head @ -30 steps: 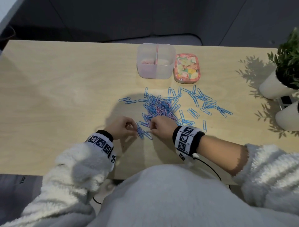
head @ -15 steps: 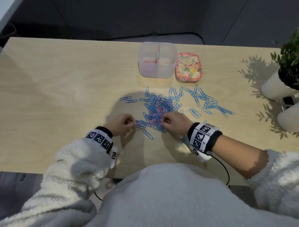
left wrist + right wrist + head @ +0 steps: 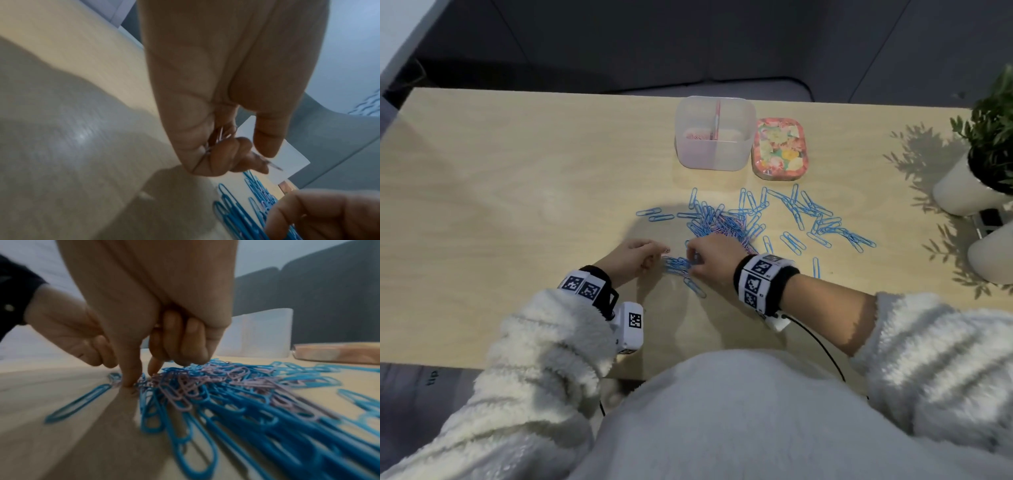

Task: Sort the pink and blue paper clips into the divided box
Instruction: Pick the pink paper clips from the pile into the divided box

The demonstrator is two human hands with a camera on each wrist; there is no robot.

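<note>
The left hand (image 3: 631,259) has its fingers (image 3: 224,155) curled around a few thin clips. The right hand (image 3: 714,255) pokes thumb and forefinger, slightly apart, into the pile of blue and pink paper clips (image 3: 726,224) on the surface (image 3: 517,205). The divided box (image 3: 714,150) stands behind the pile.

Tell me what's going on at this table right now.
A person in a fuzzy white top is sorting paper clips. A mixed heap of blue and pink clips lies on the wooden table. The right hand picks at the near edge of the heap with its fingertips, while the left hand holds a few clips curled in its fingers. The clear divided box behind the heap already has pink clips in its left compartment; its floral lid lies beside it. Most clips are still unsorted.
</note>
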